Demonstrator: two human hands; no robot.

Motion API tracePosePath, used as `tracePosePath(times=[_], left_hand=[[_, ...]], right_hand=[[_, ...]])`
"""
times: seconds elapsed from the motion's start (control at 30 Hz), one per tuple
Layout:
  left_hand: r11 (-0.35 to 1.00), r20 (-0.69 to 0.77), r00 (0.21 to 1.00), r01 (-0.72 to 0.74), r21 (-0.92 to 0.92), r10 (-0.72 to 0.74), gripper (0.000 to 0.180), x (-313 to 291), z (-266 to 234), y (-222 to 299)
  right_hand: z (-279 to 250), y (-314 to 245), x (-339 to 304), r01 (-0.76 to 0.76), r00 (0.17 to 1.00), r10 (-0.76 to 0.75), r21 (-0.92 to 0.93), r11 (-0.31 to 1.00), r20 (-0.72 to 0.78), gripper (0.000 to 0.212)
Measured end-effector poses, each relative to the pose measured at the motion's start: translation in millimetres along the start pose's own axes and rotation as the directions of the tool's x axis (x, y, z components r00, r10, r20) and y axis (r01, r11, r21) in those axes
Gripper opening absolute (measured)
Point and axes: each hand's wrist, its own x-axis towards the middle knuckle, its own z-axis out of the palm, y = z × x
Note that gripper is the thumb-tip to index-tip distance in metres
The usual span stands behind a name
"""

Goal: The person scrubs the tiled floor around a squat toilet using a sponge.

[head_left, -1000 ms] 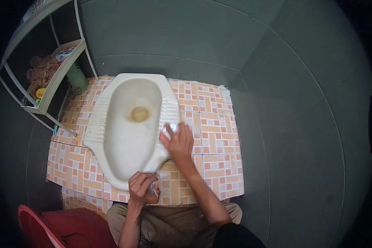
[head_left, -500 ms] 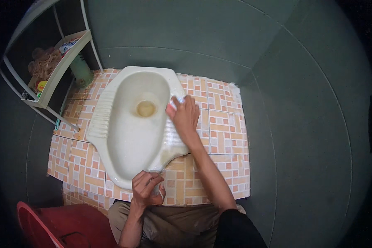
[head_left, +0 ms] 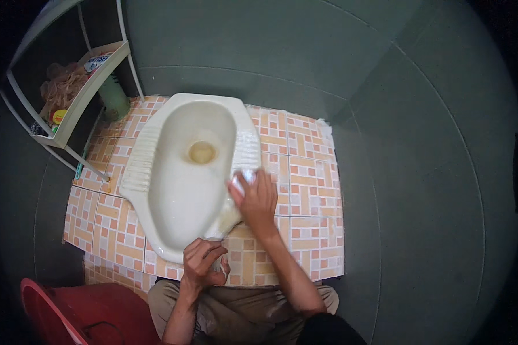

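A white squat toilet [head_left: 184,195] is set into the raised tiled floor, with ribbed footrests on both sides and brownish water in its drain hole. My right hand [head_left: 258,198] is closed on a small pink and white scrubber [head_left: 244,177], pressed to the right footrest near its lower end. Motion blurs it and the fingers cover much of it, so its exact kind is unclear. My left hand [head_left: 203,261] stays curled by the toilet's near end, above my knees. Whatever its fingers hold, if anything, is hidden.
A red bucket [head_left: 106,307] stands at the lower left. On the left, a white rack [head_left: 92,95] holds a mesh puff [head_left: 65,86] and packets; a green container [head_left: 114,100] is behind it. Dark green walls [head_left: 420,172] enclose the orange and white tiles [head_left: 311,190].
My right hand has slid the scrubber along the right footrest toward me, from its upper part to its lower end. My left hand has hardly moved.
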Motion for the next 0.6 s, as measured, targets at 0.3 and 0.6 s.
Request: tracePosePath(times=[0.3,0.6], left_hand=[[0.997,-0.031,0.997,-0.068,0.023,0.069,0.015,3,8,0],[0.998,0.007,0.999,-0.034,0.050,0.034,0.019,2,3,3]], right_hand=[[-49,-6,-24,-0.037,0.998,0.029,0.163,0.986,0.052,0.033],[52,31,98,-0.220,0.966,0.216,0.012,0.975,0.142,0.039]])
